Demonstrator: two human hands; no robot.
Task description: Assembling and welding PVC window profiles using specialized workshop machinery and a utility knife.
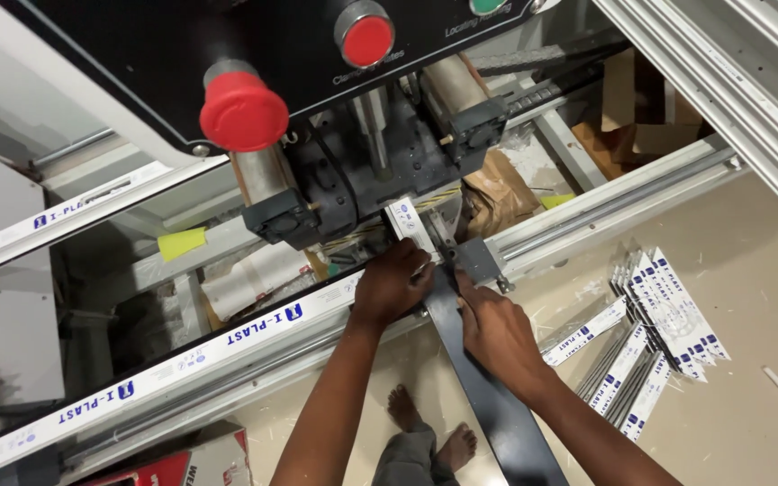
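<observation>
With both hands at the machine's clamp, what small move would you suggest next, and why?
Probably nudge the white profile a little further in with the left hand. Its cut end sits right at the grey clamp block, where the right hand rests on the dark bar. Whether the end is fully seated is hidden by the fingers.

Long white profile [182,355]: plastic, smooth, slightly glossy, covered with printed film. Dark strip [488,396] under the right hand [497,333]: smooth, semi-gloss, probably coated metal. Clamp block [477,261] beside the left hand [393,283]: matt grey metal. Control panel [227,36]: matt black, with glossy red plastic buttons [243,110]. Cut profile offcuts [659,333]: white plastic, film-faced. Floor [749,270]: dull beige, smooth, dusted with white chips. Brown packing paper [497,193]: crumpled, matt.
</observation>
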